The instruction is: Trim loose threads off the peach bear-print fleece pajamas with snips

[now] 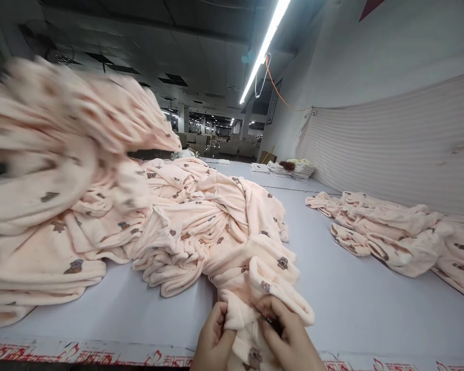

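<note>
A big heap of pink fleece garments (201,221) with small brown bear prints covers the left and middle of the pale table (332,293). At the near edge, my left hand (213,341) pinches a fold of one pink garment (255,288) pulled out from the heap. My right hand (289,337) grips the same piece from the right, fingers curled over it, with something small and dark under the fingertips that I cannot make out.
A second pile of the same pink garments (401,232) lies at the right by a striped fabric wall (401,144). Blurred pink cloth (62,118) hangs high at the left. Stacked pieces (293,168) sit at the table's far end. Red-printed tape (81,354) lines the near edge.
</note>
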{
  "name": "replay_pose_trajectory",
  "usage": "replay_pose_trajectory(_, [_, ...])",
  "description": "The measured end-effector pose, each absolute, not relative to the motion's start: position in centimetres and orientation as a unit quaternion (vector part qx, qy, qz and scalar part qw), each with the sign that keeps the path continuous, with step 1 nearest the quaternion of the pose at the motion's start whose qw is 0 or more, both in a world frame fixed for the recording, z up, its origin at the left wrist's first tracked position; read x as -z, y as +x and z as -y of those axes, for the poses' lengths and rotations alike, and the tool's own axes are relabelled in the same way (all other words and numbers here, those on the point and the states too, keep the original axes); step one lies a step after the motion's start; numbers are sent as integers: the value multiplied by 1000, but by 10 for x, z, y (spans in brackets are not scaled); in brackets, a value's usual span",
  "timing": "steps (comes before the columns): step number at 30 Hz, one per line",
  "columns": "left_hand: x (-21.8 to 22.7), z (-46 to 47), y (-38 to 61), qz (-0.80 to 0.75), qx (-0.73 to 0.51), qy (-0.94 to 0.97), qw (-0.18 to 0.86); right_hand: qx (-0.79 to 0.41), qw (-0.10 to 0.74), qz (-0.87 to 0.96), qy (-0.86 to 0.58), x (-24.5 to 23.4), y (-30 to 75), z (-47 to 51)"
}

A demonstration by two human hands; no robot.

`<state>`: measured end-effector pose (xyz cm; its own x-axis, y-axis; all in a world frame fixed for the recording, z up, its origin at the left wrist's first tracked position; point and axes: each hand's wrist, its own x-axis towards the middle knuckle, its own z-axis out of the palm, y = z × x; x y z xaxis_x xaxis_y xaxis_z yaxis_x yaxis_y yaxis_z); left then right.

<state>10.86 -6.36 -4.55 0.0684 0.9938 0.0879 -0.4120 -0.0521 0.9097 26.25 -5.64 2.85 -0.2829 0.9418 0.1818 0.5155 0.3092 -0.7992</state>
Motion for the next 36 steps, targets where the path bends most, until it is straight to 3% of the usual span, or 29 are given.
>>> replay_pose_trajectory(3, [38,62,94,-359,-593,454,560,-263,264,769,-519,-33,272,59])
replay_pose_trajectory(7, [36,64,87,-360,-570,481,560,-245,247,782,-518,-44,267,64])
replay_pose_trajectory(13, [36,62,86,-367,-555,506,549,-125,190,816,-532,-56,251,67])
replay_pose_trajectory(24, [30,61,86,-349,-551,487,581,-130,212,814,-525,-44,262,65])
replay_pose_trajectory(28, [29,60,88,-349,-559,495,567,-67,220,826,-514,-40,263,68])
replay_pose_trajectory(36, [37,58,95,-407,-584,508,485,-66,282,783,-551,-19,261,58])
